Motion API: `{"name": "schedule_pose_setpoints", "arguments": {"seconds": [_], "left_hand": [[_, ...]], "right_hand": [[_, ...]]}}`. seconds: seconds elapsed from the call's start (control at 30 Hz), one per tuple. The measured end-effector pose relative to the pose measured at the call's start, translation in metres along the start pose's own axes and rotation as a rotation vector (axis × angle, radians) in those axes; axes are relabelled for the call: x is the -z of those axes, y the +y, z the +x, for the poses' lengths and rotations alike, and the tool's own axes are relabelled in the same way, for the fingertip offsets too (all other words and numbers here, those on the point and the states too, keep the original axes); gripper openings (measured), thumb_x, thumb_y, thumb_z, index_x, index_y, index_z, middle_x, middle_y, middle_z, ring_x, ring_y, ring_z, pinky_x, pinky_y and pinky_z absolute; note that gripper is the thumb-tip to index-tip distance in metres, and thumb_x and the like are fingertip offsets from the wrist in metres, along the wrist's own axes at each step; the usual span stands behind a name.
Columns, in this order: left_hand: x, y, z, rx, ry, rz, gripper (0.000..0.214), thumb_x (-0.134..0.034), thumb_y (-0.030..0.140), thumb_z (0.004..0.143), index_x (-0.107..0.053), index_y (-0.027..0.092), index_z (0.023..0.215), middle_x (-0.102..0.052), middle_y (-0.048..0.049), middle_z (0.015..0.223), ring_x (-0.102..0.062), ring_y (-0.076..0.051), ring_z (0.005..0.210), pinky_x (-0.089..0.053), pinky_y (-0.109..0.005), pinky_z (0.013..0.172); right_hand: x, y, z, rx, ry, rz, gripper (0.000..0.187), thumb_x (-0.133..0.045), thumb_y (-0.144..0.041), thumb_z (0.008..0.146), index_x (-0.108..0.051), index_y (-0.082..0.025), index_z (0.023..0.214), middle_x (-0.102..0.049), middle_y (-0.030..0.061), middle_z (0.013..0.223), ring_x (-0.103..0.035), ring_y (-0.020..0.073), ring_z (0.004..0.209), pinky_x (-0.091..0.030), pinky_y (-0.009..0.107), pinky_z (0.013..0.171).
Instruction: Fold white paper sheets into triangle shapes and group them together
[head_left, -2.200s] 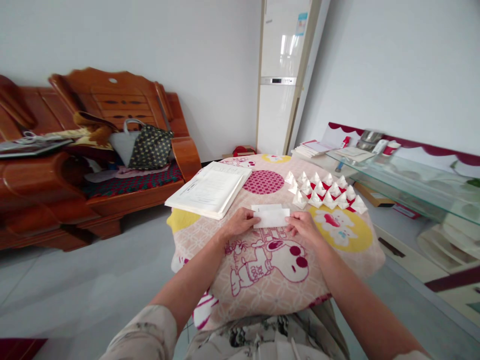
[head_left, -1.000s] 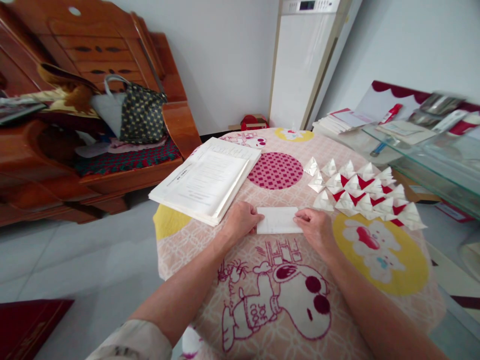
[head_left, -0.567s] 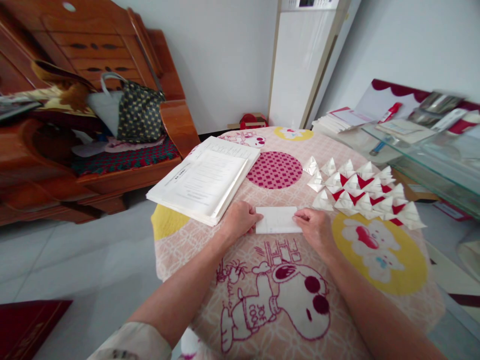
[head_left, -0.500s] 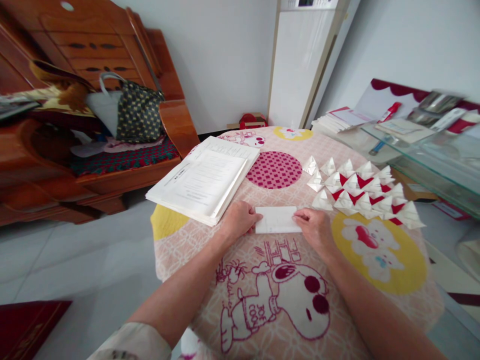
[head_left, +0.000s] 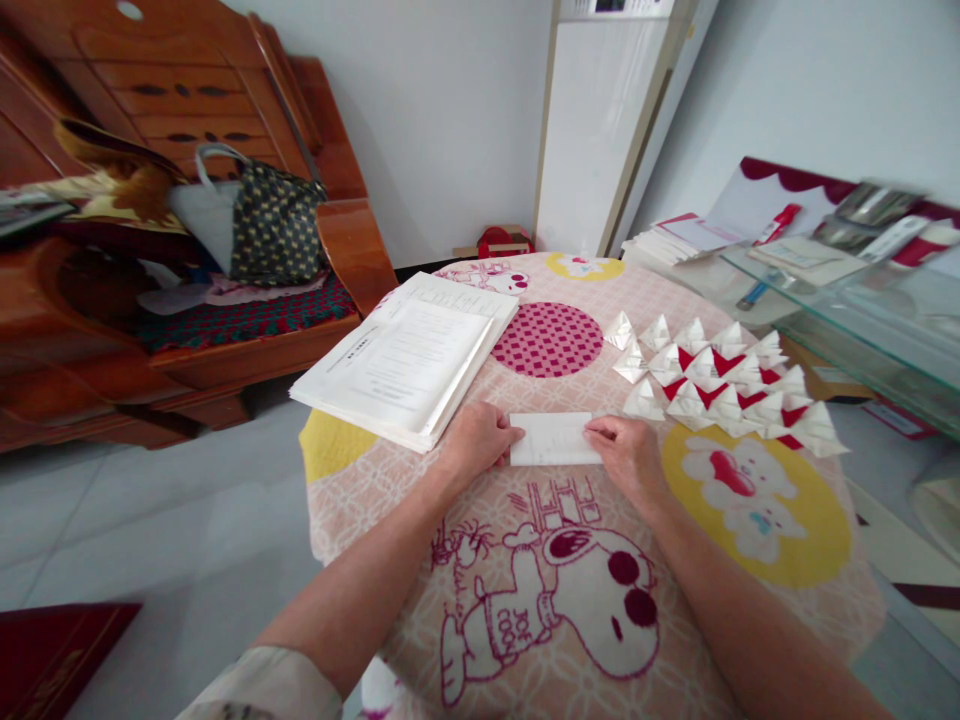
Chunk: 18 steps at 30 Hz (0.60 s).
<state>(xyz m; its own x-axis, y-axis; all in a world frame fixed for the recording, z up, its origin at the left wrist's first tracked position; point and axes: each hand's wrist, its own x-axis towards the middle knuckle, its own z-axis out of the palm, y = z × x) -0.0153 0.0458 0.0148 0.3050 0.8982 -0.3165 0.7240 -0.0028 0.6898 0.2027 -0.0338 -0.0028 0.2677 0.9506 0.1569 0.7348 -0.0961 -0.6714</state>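
On the cartoon tablecloth (head_left: 525, 610), the left hand (head_left: 480, 440), fingers curled, grips the left end of the white paper (head_left: 551, 438); the right hand (head_left: 630, 455) pinches its right end. Beyond the paper, rightward, sit folded triangles (head_left: 720, 385); leftward, a stack of sheets (head_left: 409, 365).

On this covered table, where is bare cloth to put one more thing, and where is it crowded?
Free: the dog print, nearer than left hand, paper strip and right hand; the yellow circle, nearer than the folded shapes; the checked circle between them and the paper stack. Crowded: those two piles.
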Motion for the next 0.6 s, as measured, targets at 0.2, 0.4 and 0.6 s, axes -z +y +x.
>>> {"name": "schedule_pose_setpoints", "arguments": {"seconds": [0.2, 0.4, 0.6], "left_hand": [[-0.0003, -0.0007, 0.0006, -0.063, 0.055, 0.084, 0.030, -0.065, 0.032, 0.082, -0.060, 0.017, 0.056, -0.059, -0.0004, 0.049, -0.055, -0.012, 0.050, -0.042, -0.024, 0.057], [-0.0019, -0.0008, 0.0016, -0.084, 0.090, 0.169, 0.028, -0.066, 0.032, 0.082, -0.059, 0.018, 0.058, -0.060, -0.0013, 0.056, -0.058, -0.015, 0.060, -0.042, -0.026, 0.063], [-0.0002, -0.0052, -0.0010, -0.272, 0.240, 0.227, 0.016, -0.071, 0.023, 0.077, -0.063, 0.019, 0.091, -0.066, -0.0021, 0.080, -0.062, -0.018, 0.077, -0.046, -0.029, 0.074]], "right_hand": [[-0.0007, 0.0009, 0.0012, -0.003, -0.019, -0.019, 0.022, -0.059, -0.025, 0.082, -0.079, -0.017, 0.078, -0.076, 0.0066, 0.076, -0.067, 0.0199, 0.070, -0.046, 0.028, 0.067], [-0.0007, 0.0007, 0.0013, 0.014, -0.022, -0.029, 0.021, -0.059, -0.024, 0.081, -0.077, -0.017, 0.074, -0.075, 0.0055, 0.073, -0.065, 0.0186, 0.066, -0.045, 0.027, 0.064], [-0.0008, 0.0007, 0.0009, 0.018, -0.013, -0.014, 0.022, -0.058, -0.025, 0.081, -0.077, -0.018, 0.073, -0.076, 0.0047, 0.073, -0.065, 0.0182, 0.067, -0.044, 0.027, 0.064]]}}
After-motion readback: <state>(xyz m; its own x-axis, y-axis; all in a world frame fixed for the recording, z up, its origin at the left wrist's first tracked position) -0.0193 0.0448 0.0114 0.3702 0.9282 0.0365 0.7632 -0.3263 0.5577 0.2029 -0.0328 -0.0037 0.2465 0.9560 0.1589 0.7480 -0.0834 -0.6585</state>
